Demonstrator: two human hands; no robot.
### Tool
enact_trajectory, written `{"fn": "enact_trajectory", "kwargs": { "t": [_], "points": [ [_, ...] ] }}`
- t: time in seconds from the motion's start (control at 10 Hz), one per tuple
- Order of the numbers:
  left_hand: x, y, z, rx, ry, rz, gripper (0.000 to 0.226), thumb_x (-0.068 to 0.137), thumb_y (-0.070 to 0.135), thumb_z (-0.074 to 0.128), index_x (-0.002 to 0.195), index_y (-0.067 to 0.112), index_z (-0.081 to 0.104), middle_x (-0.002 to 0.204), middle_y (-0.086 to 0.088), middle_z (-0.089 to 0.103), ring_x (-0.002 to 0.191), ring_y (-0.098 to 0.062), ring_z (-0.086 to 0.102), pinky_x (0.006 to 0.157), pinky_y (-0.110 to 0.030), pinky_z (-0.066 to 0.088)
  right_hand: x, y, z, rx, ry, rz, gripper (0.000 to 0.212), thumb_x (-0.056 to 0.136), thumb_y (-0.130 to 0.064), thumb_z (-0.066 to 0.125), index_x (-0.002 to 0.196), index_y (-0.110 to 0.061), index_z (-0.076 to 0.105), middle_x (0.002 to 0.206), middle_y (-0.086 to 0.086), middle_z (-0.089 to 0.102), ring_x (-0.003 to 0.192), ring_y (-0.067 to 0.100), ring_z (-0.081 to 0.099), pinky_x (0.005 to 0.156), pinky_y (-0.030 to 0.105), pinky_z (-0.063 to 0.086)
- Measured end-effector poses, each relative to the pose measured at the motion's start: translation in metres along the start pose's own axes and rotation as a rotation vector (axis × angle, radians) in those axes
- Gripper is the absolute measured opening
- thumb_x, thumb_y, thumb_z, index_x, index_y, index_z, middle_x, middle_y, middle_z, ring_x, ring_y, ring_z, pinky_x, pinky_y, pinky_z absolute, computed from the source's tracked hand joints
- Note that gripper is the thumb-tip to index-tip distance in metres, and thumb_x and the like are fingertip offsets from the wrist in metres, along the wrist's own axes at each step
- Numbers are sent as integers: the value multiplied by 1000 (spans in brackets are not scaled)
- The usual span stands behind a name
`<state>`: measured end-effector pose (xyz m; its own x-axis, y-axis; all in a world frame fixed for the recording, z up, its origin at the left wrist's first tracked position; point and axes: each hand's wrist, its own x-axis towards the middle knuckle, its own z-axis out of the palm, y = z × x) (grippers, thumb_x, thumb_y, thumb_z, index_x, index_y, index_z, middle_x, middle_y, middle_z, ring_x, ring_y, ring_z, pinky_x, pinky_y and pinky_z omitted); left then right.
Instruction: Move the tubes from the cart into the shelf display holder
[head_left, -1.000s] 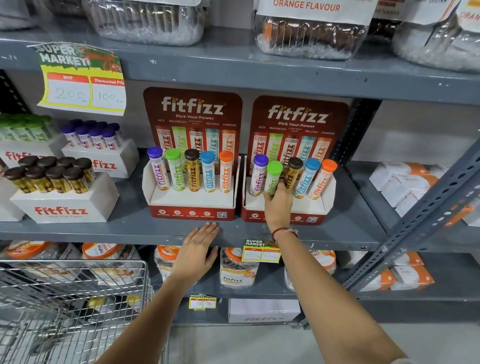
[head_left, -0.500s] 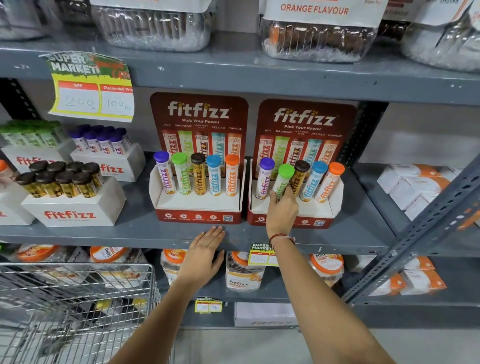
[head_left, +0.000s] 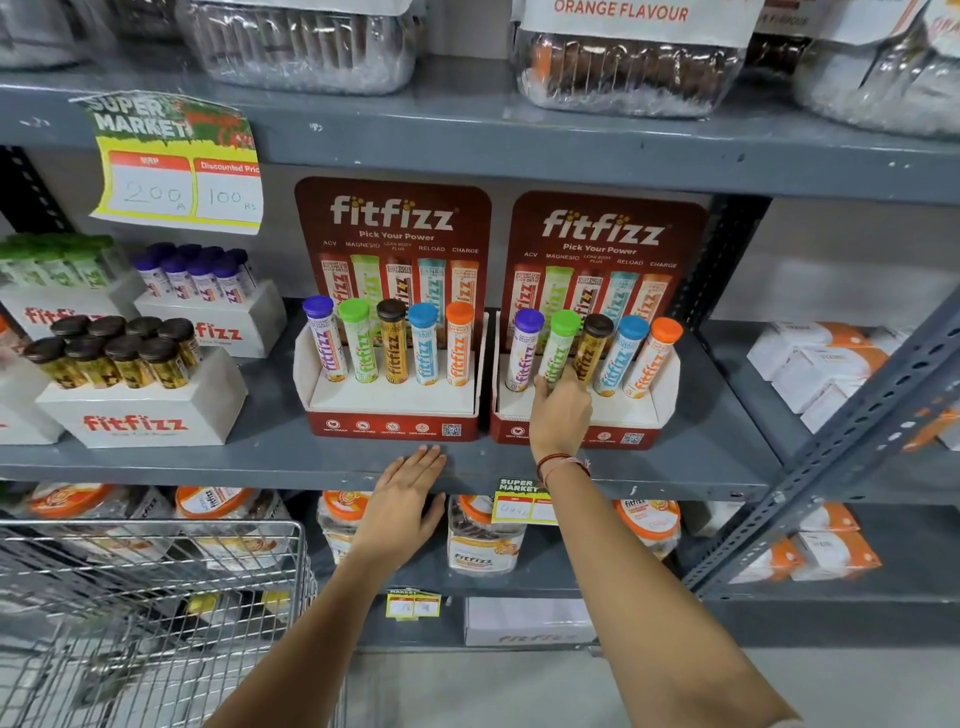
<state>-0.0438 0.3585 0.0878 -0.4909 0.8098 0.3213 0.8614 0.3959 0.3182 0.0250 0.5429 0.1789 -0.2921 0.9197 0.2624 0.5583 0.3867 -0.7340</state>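
Note:
Two red-and-white display holders stand side by side on the grey shelf. The left holder (head_left: 389, 397) carries several upright tubes with coloured caps. The right holder (head_left: 652, 410) also carries several tubes, leaning right. My right hand (head_left: 560, 415) grips the lower part of the green-capped tube (head_left: 558, 345) in the right holder, next to the brown-capped tube (head_left: 592, 345). My left hand (head_left: 402, 501) lies flat with fingers apart against the shelf's front edge (head_left: 260, 462), holding nothing. The wire cart (head_left: 156, 587) sits at lower left; I cannot tell its contents.
White boxes of brown-capped (head_left: 111, 358), purple-capped (head_left: 197, 275) and green-capped tubes (head_left: 57, 262) fill the shelf's left side. White packs (head_left: 815, 364) lie at right beyond a slanted metal brace (head_left: 852, 447). Jars (head_left: 483, 540) sit on the lower shelf, clear tubs above. A price tag (head_left: 176, 166) hangs top left.
The view has shifted slightly, so the shelf sits lower and further right in frame. My right hand stays on the green-capped tube, which leans a little more. My left hand stays on the shelf edge.

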Motion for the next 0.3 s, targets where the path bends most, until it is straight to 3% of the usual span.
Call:
{"fn": "enact_trajectory", "kwargs": {
  "t": [0.2,0.3],
  "points": [
    [5,0,-6,-39,-56,-35,43,91,23,54,132,11,46,139,-7,48,129,-22,38,107,-40,25,-19,11,-4,33,50,-107,21,90,-14,56,104,0,62,98,21,70,93,37,65,70,38,55],
    [14,5,-16,-76,-60,-70,36,91,22,53,125,11,52,127,-9,58,114,-26,51,95,-40,41,-31,14,-8,24,53,-236,20,89,-14,56,105,-4,65,97,18,70,97,33,61,71,39,55]
  ]
}}
